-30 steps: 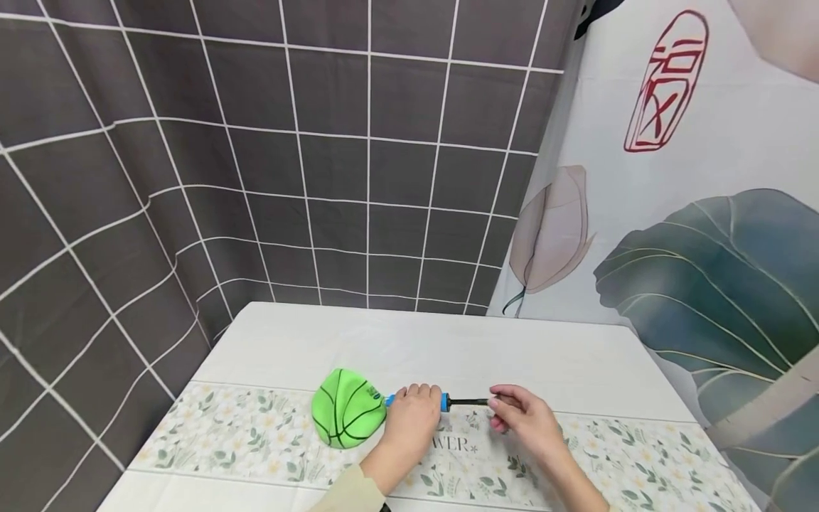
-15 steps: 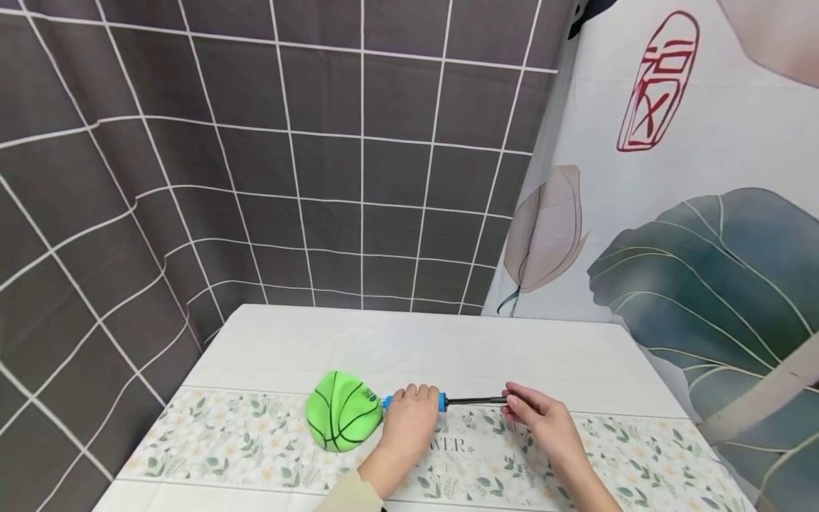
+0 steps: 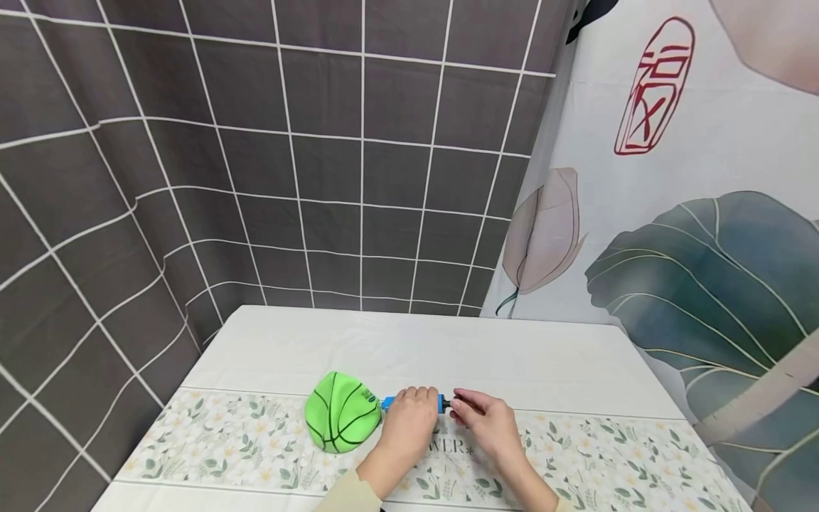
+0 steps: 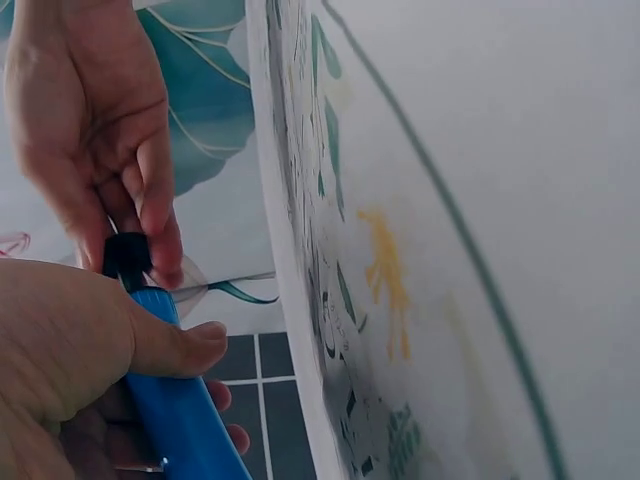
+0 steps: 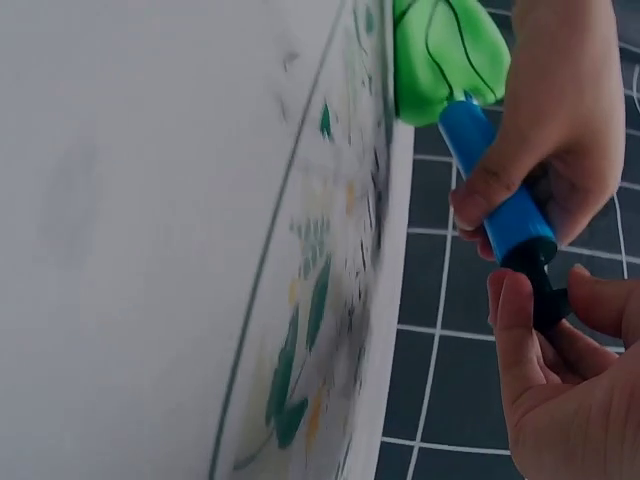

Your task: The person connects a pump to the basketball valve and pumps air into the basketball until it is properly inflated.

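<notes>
My left hand (image 3: 409, 425) grips the blue barrel of a hand pump (image 5: 466, 136). A deflated green ball (image 3: 342, 414) with black lines lies at the pump's far-left end, and its side looks creased. With thumb and fingers, my right hand (image 3: 490, 429) holds the black pump handle (image 5: 549, 306), which sits close to the barrel. In the left wrist view, the thumb lies across the blue barrel (image 4: 190, 425). Where the pump meets the ball, a thin tip shows in the right wrist view.
The table (image 3: 544, 355) carries a white cover with a floral band. A dark gridded curtain (image 3: 326, 171) rises behind and to the left. On the right hangs a pale cloth (image 3: 589, 128) with leaf prints.
The right hand first drew the handle out to the right, lengthening the visible rod, then pushed it back left to the barrel. The left hand and ball stay nearly in place.
</notes>
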`<action>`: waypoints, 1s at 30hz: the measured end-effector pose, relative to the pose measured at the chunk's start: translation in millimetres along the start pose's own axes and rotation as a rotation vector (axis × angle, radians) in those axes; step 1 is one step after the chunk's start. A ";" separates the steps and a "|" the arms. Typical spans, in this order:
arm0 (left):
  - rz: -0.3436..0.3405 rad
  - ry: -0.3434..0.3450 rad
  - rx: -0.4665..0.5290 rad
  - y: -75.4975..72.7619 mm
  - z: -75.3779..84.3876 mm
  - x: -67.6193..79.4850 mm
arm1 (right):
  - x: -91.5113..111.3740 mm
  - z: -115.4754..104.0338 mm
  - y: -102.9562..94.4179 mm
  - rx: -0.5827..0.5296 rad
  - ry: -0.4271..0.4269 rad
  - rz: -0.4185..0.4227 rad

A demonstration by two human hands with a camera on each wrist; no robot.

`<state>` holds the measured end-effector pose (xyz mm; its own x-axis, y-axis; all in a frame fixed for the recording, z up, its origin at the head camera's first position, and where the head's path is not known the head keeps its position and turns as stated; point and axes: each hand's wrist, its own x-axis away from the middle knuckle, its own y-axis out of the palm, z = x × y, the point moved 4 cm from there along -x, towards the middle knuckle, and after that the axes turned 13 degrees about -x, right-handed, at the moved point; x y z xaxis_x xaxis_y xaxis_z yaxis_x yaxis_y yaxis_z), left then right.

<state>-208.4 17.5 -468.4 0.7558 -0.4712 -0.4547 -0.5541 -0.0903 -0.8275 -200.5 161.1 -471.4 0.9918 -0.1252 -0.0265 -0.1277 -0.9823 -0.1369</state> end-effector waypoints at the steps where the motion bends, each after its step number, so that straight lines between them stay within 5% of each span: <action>1: 0.003 0.000 0.007 0.3 0.2 -0.1 | 0.3 -0.3 1.2 0.012 -0.005 -0.001; 8: -0.035 -0.010 0.034 1.7 1.7 0.4 | 2.8 1.8 -8.7 0.017 0.037 0.038; 21: -0.094 -0.018 0.025 2.3 -2.4 3.7 | 0.5 0.8 -72.4 0.027 0.144 0.125; 30: -0.102 -0.023 -0.015 1.2 -1.3 3.1 | 1.9 -4.5 -60.9 0.070 0.094 0.136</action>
<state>-207.2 14.8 -470.4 0.8162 -0.4390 -0.3756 -0.4787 -0.1498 -0.8651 -190.8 220.0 -458.7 0.9613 -0.2721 0.0427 -0.2579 -0.9437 -0.2071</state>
